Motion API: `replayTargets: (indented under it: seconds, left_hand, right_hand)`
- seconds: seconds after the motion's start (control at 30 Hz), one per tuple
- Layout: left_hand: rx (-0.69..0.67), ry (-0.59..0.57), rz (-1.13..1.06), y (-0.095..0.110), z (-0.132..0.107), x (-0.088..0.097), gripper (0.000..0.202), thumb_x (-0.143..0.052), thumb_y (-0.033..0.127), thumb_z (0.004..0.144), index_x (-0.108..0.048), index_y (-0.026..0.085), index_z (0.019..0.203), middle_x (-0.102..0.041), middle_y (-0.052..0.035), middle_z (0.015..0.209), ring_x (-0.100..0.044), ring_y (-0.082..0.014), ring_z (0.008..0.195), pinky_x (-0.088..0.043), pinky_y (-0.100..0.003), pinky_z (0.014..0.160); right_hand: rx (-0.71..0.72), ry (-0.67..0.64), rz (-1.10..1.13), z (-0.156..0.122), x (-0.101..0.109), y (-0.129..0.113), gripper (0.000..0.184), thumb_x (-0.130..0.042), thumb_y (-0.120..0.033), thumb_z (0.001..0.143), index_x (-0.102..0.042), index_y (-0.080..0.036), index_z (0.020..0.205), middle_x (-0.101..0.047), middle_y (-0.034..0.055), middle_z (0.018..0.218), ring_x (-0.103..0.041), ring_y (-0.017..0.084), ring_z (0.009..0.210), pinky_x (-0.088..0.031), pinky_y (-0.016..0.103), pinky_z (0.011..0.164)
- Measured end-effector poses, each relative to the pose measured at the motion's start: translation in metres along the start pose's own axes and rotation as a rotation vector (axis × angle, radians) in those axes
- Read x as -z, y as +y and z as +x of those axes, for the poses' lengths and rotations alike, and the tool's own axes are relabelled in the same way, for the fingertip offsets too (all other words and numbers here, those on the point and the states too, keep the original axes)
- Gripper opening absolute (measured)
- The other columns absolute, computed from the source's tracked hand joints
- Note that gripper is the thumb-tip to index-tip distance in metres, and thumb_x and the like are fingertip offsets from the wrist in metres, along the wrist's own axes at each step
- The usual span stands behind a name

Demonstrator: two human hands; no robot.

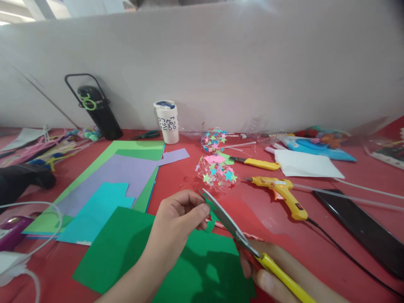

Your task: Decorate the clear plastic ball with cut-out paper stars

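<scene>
My left hand pinches a small green paper piece between thumb and fingers, just above a large dark green sheet. My right hand grips yellow-handled scissors; their blades reach up-left onto the green piece. Two clear balls covered in coloured stars lie just beyond the scissor tips.
Stacked green, purple and teal sheets lie at left. A yellow glue gun with its cord, a yellow utility knife, white paper, a white cup, a black bottle, pipe cleaners and a black phone surround them.
</scene>
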State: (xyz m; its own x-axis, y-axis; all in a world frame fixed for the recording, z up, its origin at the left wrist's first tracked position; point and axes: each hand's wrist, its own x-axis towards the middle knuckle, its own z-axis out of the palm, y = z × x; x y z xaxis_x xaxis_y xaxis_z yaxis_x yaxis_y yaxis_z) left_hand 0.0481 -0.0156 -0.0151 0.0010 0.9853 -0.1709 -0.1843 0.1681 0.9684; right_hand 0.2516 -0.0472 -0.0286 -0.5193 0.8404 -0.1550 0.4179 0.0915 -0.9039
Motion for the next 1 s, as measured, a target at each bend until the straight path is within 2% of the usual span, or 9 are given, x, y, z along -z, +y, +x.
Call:
replayTargets:
  seconds: [0.13, 0.37, 0.53, 0.63, 0.77, 1.0]
  left_hand:
    - [0.005, -0.003, 0.003, -0.001, 0.0, 0.001, 0.011, -0.067, 0.02, 0.068, -0.061, 0.016, 0.06, -0.058, 0.0032, 0.051, -0.052, -0.0065, 0.046, -0.04, -0.016, 0.048]
    - [0.003, -0.002, 0.017, 0.0, 0.001, -0.001, 0.011, -0.066, 0.02, 0.068, -0.061, 0.016, 0.059, -0.058, 0.0031, 0.049, -0.052, -0.0069, 0.047, -0.04, -0.017, 0.049]
    - [0.0, 0.003, 0.033, -0.001, 0.0, -0.001, 0.011, -0.067, 0.021, 0.068, -0.061, 0.016, 0.059, -0.059, 0.0023, 0.049, -0.052, -0.0083, 0.047, -0.04, -0.019, 0.05]
    - [0.001, 0.004, 0.026, -0.001, 0.0, -0.001, 0.011, -0.067, 0.021, 0.068, -0.061, 0.016, 0.06, -0.059, 0.0024, 0.049, -0.052, -0.0079, 0.047, -0.04, -0.018, 0.049]
    - [0.003, -0.002, 0.017, -0.001, 0.0, -0.001, 0.011, -0.066, 0.02, 0.069, -0.061, 0.016, 0.06, -0.058, 0.0028, 0.049, -0.052, -0.0071, 0.047, -0.04, -0.017, 0.049]
    - [0.002, -0.001, 0.014, -0.002, 0.001, 0.0, 0.01, -0.066, 0.019, 0.069, -0.061, 0.016, 0.061, -0.058, 0.0036, 0.051, -0.053, -0.0064, 0.048, -0.04, -0.016, 0.049]
  right_hand:
    - [0.034, 0.001, 0.029, 0.004, 0.001, -0.003, 0.058, -0.037, -0.078, 0.076, -0.053, -0.022, 0.075, -0.039, -0.0024, 0.059, -0.034, 0.012, 0.05, -0.033, 0.023, 0.043]
    - [0.075, -0.097, 0.02, 0.01, 0.0, -0.004, 0.059, -0.036, -0.072, 0.081, -0.061, -0.019, 0.09, -0.041, -0.0034, 0.058, -0.031, 0.011, 0.046, -0.033, 0.023, 0.043]
    - [0.072, -0.092, 0.004, 0.01, 0.003, -0.005, 0.054, -0.041, -0.07, 0.081, -0.058, -0.019, 0.084, -0.035, -0.0048, 0.057, -0.028, 0.009, 0.046, -0.032, 0.023, 0.044]
    - [0.073, -0.078, 0.0, 0.009, 0.004, -0.004, 0.055, -0.043, -0.072, 0.078, -0.055, -0.02, 0.087, -0.031, -0.0055, 0.058, -0.025, 0.009, 0.047, -0.028, 0.023, 0.043]
    - [0.075, -0.042, 0.039, 0.008, 0.001, 0.003, 0.059, -0.035, -0.074, 0.08, -0.055, -0.02, 0.09, -0.034, -0.0042, 0.059, -0.03, 0.01, 0.048, -0.03, 0.023, 0.044]
    - [0.064, -0.035, 0.041, 0.007, 0.0, 0.011, 0.056, -0.041, -0.072, 0.079, -0.06, -0.02, 0.09, -0.042, -0.0015, 0.059, -0.042, 0.014, 0.052, -0.038, 0.024, 0.047]
